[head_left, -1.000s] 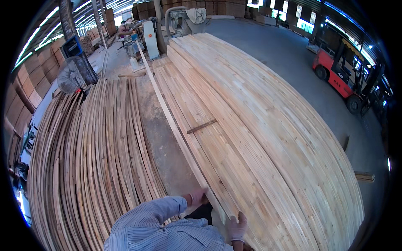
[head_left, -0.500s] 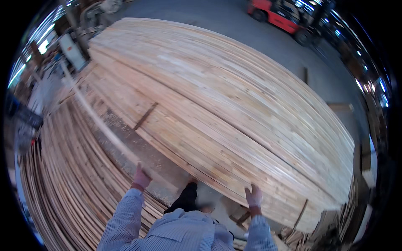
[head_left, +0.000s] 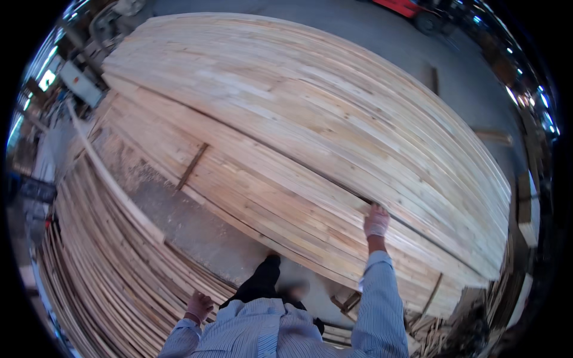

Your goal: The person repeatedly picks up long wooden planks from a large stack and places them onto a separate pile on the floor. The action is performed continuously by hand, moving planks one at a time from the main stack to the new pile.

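My right hand (head_left: 376, 222), in a pale glove, reaches onto the large stack of planed boards (head_left: 310, 113). Its fingers bend at the dark gap running lengthwise through the stack, closed on the edge of a board (head_left: 334, 192); the fingertips are partly hidden. Low on the left, my left hand (head_left: 199, 306) hovers by the pile of narrow wooden strips (head_left: 113, 250). Its fingers are loosely bent and apart, and nothing shows in them. A long pale board (head_left: 122, 190) lies along that pile's inner edge, its near end apart from my left hand.
Sawdust-strewn floor (head_left: 179, 206) runs between the two stacks. A dark crosswise strip (head_left: 192, 167) lies on the low step of boards. Beyond the stack stands a red forklift (head_left: 399, 7). Scrap wood (head_left: 441, 337) lies at lower right. A pale cabinet (head_left: 81, 83) stands far left.
My left hand has let go of the long pale board and drawn back toward my body. The board now rests along the strip pile. My right hand has reached farther across the stack.
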